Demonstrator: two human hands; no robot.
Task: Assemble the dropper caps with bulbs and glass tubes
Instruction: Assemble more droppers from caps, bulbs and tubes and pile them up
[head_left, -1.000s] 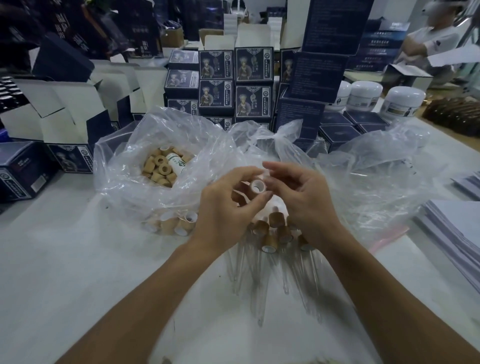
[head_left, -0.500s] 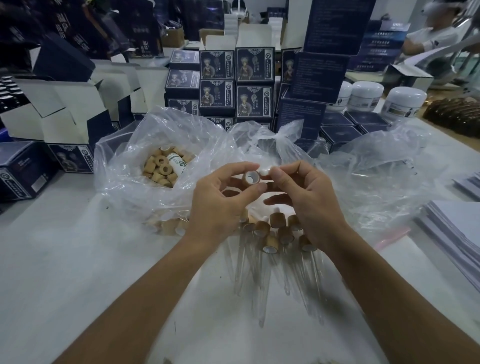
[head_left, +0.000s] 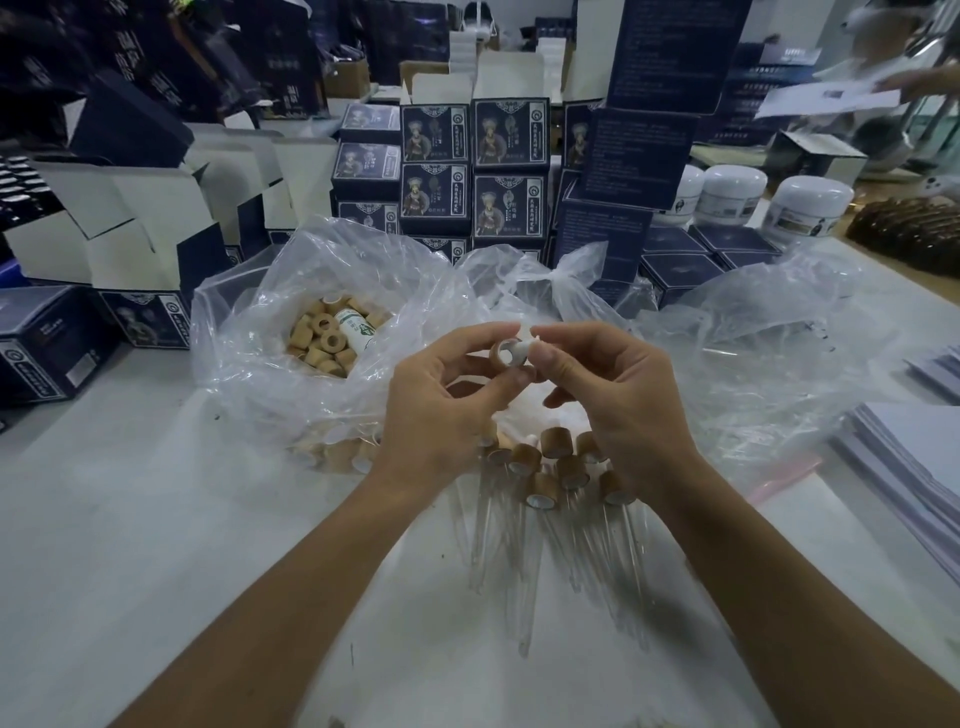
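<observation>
My left hand (head_left: 441, 415) pinches a tan ring-shaped dropper cap (head_left: 500, 353) between thumb and fingers, its hole facing me. My right hand (head_left: 618, 400) pinches a white rubber bulb (head_left: 525, 347) pressed against the cap's right side. Below the hands lies a cluster of assembled droppers (head_left: 550, 467), brown caps up and clear glass tubes (head_left: 524, 561) pointing toward me. A clear plastic bag (head_left: 249, 332) at the left holds several loose tan caps (head_left: 327, 338).
Another crumpled clear bag (head_left: 769, 343) spreads to the right. Dark blue product boxes (head_left: 472, 171) are stacked behind, open cartons (head_left: 119, 223) at the left, white jars (head_left: 769, 200) at the back right. A paper stack (head_left: 909, 462) lies at the right edge. A person (head_left: 893, 57) moves at the far right.
Both hands have risen slightly. The cap has turned so that its hole faces me, and the white bulb now sits against its right side.
</observation>
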